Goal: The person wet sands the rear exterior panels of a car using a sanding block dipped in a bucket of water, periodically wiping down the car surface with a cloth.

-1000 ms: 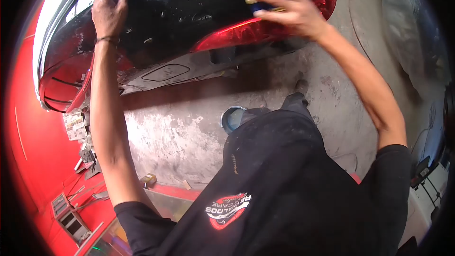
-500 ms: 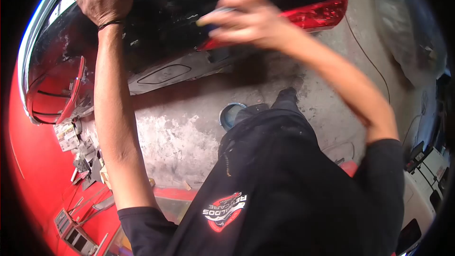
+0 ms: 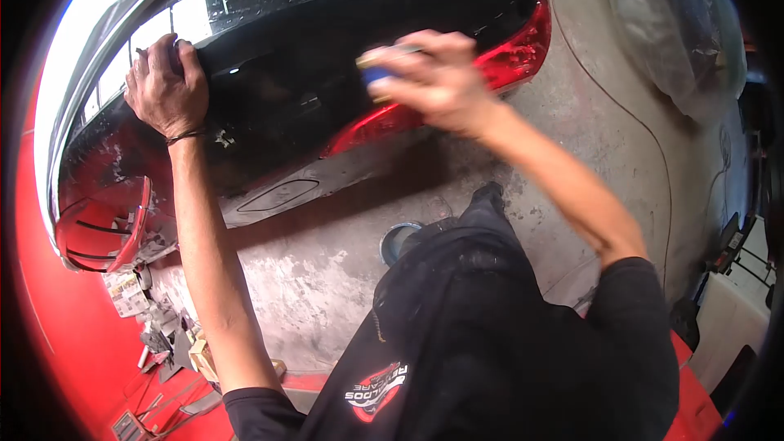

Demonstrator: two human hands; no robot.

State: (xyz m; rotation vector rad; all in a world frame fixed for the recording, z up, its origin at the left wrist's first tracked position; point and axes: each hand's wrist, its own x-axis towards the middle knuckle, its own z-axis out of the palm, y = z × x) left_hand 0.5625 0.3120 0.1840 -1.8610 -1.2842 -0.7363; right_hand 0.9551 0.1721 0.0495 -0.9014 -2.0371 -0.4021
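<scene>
A glossy black car body panel point(image 3: 278, 106) with pale spots and streaks spans the upper part of the view. My right hand point(image 3: 441, 77), blurred by motion, is closed round a small blue block with yellowish edges point(image 3: 377, 75), over the panel just above the red tail light point(image 3: 518, 49). At the left, my left hand point(image 3: 167, 86) rests on the panel near its upper edge, fingers bent and somewhat apart. Something dark shows between its fingers, too small to make out.
A round bucket point(image 3: 398, 241) stands on the stained concrete floor point(image 3: 294, 302) by my legs. Plastic sheeting point(image 3: 670, 24) hangs at the upper right, a cable point(image 3: 645, 126) beside it. Papers and scraps point(image 3: 126, 294) lie lower left, near the red wall point(image 3: 57, 302).
My view has shifted, showing more of the car's upper surface. My right hand with the blue block has moved left from beside the tail light's far end. My left hand stays on the panel.
</scene>
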